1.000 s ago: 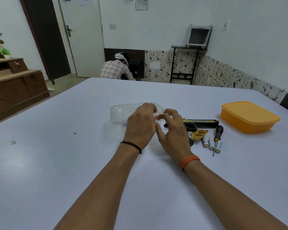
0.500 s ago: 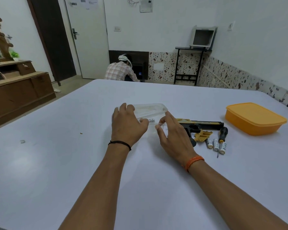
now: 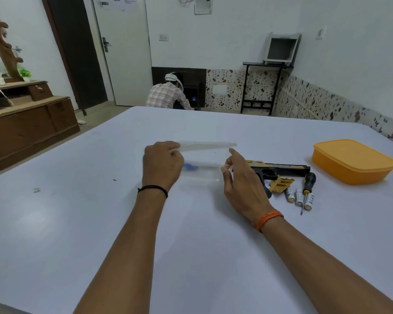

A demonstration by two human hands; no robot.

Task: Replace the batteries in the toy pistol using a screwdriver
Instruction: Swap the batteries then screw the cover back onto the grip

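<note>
Toy pistol (image 3: pixel 279 169), one, lies flat on the white table (image 3: pixel 77 223), its grip partly hidden behind the right hand (image 3: pixel 241 184). Just right of it: one detached yellow battery cover (image 3: pixel 281 184), three loose batteries (image 3: pixel 299 197), one screwdriver (image 3: pixel 307 185). Left hand (image 3: pixel 162 165) grips the lifted clear lid (image 3: pixel 207 146); right hand pinches the clear box (image 3: pixel 202 172) rim, left of the pistol. Pistol probably light, rigid plastic; best held by the grip.
</note>
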